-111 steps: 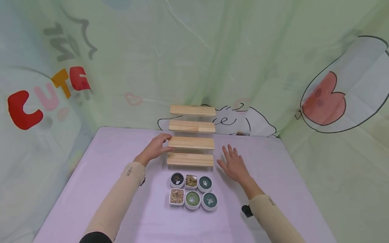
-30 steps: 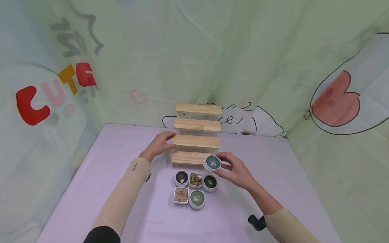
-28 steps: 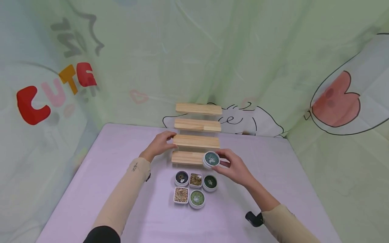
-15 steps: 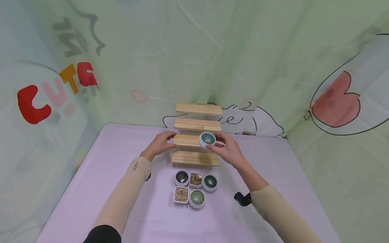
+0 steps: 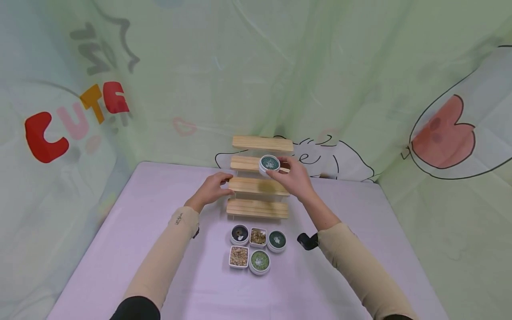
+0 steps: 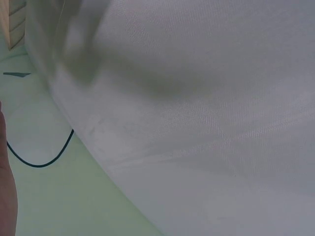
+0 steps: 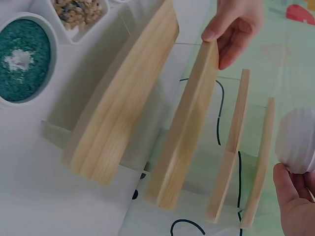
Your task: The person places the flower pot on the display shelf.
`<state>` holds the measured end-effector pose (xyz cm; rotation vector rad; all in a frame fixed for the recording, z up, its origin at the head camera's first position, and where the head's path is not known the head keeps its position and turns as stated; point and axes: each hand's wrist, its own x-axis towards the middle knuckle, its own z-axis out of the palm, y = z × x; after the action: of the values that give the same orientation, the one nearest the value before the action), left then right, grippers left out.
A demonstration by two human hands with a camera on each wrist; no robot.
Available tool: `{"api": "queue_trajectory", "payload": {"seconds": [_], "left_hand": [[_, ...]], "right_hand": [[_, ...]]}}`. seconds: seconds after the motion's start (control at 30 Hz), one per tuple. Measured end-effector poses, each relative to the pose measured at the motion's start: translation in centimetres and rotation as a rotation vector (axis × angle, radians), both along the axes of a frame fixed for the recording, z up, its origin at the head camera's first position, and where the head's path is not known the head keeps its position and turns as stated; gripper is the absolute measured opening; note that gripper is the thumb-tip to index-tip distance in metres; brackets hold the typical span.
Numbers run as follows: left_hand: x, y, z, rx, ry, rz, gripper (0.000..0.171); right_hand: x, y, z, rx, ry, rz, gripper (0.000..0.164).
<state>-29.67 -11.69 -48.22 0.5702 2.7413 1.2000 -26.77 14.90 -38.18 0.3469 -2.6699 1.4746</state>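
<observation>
A stepped display stand has several wooden boards on clear sides. My left hand grips the left end of its second board from the bottom; in the right wrist view the left thumb lies on that board's edge, fingers curled behind. My right hand pinches a round white pot with dark teal filling, between thumb and fingers. In the head view the pot overlaps the second board from the top. Its white ridged side shows in the right wrist view, raised beside the boards.
In front of the stand stand three round white pots, one dark, one teal, one light green. Among them are two square dishes of gravel, one brownish, one pale. A printed curtain hangs behind the lilac table.
My right hand came from the table's right side, took the front-right teal pot and raised it up past the lower boards. The left hand keeps its place on the stand.
</observation>
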Motion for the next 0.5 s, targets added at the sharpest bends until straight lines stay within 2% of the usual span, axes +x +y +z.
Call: {"api": "queue_trajectory", "payload": {"seconds": [0.17, 0.5], "left_hand": [[0.0, 0.0, 0.1, 0.004, -0.001, -0.001, 0.061], [-0.1, 0.0, 0.0, 0.002, 0.001, -0.005, 0.061]], "right_hand": [[-1.3, -0.6, 0.2, -0.009, 0.0, -0.032, 0.055], [-3.8, -2.2, 0.6, -0.136, -0.029, -0.082, 0.055]]}}
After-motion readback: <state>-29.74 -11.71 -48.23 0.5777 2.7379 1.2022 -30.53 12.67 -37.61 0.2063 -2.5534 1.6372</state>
